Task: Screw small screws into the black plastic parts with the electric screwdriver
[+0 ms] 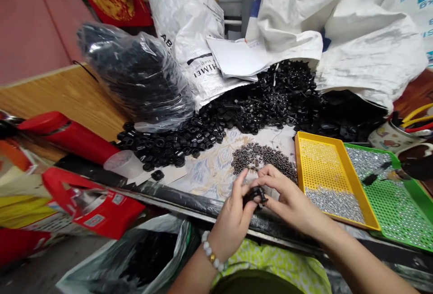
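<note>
Both hands meet over the front edge of the table around a small black plastic part (255,196). My left hand (233,204), with a beaded bracelet at the wrist, is closed on its left side. From the right, my right hand (284,195) pinches the same part between thumb and fingers. The part's exact kind is partly hidden by the fingers. Just beyond the hands lies a heap of small dark metal pieces (267,156). To the right, a yellow tray (302,158) holds many small silvery pieces.
A green tray (375,204) with silvery bits and a black brush (377,173) stands at the right. Piles of black plastic parts (277,100) fill the back, below white sacks (368,46). A clear cup (123,164) sits front left. A lined bag (179,240) stands below the edge.
</note>
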The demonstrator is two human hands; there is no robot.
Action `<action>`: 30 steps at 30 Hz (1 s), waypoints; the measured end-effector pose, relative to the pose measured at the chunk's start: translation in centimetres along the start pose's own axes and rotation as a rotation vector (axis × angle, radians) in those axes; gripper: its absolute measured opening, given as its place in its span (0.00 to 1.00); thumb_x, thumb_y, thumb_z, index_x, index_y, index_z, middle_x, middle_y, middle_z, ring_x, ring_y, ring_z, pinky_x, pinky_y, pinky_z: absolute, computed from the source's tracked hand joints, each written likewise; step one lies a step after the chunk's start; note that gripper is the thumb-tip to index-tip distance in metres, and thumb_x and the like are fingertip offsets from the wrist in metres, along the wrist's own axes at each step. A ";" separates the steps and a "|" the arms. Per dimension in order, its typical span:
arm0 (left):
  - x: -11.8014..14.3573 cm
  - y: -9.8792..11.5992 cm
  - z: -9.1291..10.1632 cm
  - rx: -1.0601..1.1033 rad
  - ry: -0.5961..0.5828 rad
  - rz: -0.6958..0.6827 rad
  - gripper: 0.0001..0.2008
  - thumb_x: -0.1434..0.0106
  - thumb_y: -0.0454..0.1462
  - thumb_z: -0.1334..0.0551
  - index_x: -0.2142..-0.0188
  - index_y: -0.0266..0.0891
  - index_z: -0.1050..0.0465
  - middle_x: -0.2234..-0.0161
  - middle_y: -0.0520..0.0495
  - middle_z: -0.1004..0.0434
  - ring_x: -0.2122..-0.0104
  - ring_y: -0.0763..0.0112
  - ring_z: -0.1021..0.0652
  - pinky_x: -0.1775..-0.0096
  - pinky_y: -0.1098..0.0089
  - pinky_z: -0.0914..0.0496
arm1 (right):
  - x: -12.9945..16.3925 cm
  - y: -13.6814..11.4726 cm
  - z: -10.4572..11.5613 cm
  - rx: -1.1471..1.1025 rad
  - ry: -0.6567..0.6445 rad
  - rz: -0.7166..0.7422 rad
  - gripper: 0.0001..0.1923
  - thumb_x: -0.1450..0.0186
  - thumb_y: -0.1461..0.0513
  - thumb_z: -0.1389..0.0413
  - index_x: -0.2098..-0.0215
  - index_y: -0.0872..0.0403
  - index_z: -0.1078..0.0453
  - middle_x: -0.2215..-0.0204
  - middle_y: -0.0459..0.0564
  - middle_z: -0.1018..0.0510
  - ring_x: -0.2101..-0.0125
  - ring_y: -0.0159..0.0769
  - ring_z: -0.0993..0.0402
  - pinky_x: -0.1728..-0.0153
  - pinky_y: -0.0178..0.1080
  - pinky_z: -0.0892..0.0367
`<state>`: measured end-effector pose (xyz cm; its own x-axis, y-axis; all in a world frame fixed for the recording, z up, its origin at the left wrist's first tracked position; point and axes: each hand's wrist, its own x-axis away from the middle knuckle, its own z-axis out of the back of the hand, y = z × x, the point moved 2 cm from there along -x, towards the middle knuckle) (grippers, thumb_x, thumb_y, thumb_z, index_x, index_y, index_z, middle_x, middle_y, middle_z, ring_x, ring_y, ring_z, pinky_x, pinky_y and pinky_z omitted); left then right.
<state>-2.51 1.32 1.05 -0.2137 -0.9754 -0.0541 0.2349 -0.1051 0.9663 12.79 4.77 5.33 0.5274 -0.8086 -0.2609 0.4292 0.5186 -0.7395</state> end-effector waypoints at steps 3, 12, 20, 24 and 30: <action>-0.4 -0.2 0.8 0.191 0.236 0.120 0.28 0.38 0.40 0.43 0.41 0.43 0.51 0.46 0.42 0.36 0.45 0.65 0.36 0.44 0.63 0.43 | 1.2 -0.6 -0.1 0.364 0.306 0.265 0.15 0.39 0.70 0.50 0.54 0.55 0.33 0.65 0.52 0.34 0.62 0.37 0.37 0.63 0.42 0.37; -1.1 -0.4 0.1 1.027 0.117 0.404 0.07 0.39 0.34 0.42 0.61 0.34 0.30 0.65 0.45 0.24 0.59 0.68 0.25 0.57 0.69 0.31 | 3.6 0.3 -2.3 0.627 0.188 0.618 0.15 0.38 0.69 0.51 0.53 0.57 0.32 0.64 0.52 0.29 0.60 0.38 0.36 0.63 0.41 0.38; -1.0 -0.9 -0.2 1.075 0.289 0.286 0.09 0.39 0.32 0.42 0.58 0.41 0.31 0.59 0.50 0.28 0.53 0.68 0.27 0.52 0.68 0.32 | 4.0 2.7 -5.8 -0.141 0.323 -0.176 0.08 0.40 0.63 0.46 0.60 0.51 0.37 0.62 0.49 0.37 0.59 0.35 0.38 0.57 0.39 0.38; -0.7 -0.8 -0.6 1.068 0.303 0.242 0.09 0.38 0.34 0.43 0.58 0.43 0.31 0.58 0.52 0.29 0.54 0.68 0.27 0.51 0.67 0.32 | 3.8 2.7 -6.5 -0.298 0.316 -0.271 0.05 0.38 0.62 0.48 0.62 0.49 0.36 0.62 0.47 0.38 0.60 0.34 0.38 0.57 0.38 0.40; -0.2 -1.2 -0.7 0.949 0.318 0.180 0.06 0.37 0.37 0.43 0.60 0.42 0.31 0.62 0.52 0.29 0.57 0.70 0.25 0.53 0.68 0.32 | 4.3 2.6 -7.0 -0.326 0.304 -0.274 0.05 0.37 0.62 0.49 0.62 0.49 0.37 0.62 0.47 0.39 0.59 0.34 0.38 0.55 0.39 0.41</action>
<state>-2.06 1.46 -0.26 0.0446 -0.9824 0.1814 -0.6404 0.1113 0.7599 11.02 0.73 -2.07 0.1706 -0.9717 -0.1634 0.2452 0.2025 -0.9481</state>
